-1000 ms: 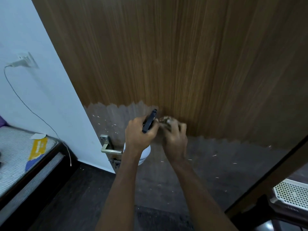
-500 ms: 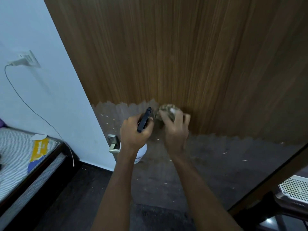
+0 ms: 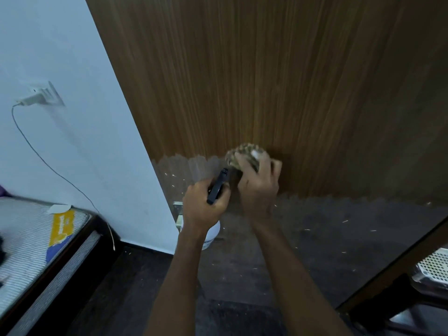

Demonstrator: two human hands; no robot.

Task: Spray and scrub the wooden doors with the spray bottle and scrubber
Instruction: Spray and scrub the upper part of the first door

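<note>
A wooden door (image 3: 266, 81) fills the upper middle; its lower part is a duller grey-brown band with a jagged top edge. My right hand (image 3: 259, 187) grips a tan scrubber (image 3: 244, 154) and presses it against the door just above that edge. My left hand (image 3: 203, 207) grips the spray bottle (image 3: 212, 235) by its neck; the black trigger head (image 3: 218, 186) sticks up between the hands and the white body hangs below my fist. The two hands nearly touch.
A metal door handle (image 3: 178, 212) pokes out left of my left hand. White wall (image 3: 72, 117) with a socket, plug and dangling cable is at left. A bed (image 3: 36, 238) stands at lower left, a white perforated basket (image 3: 436, 265) at lower right.
Both hands have moved up and to the right along the door. The scrubber now sits above the jagged edge, on the brown wood.
</note>
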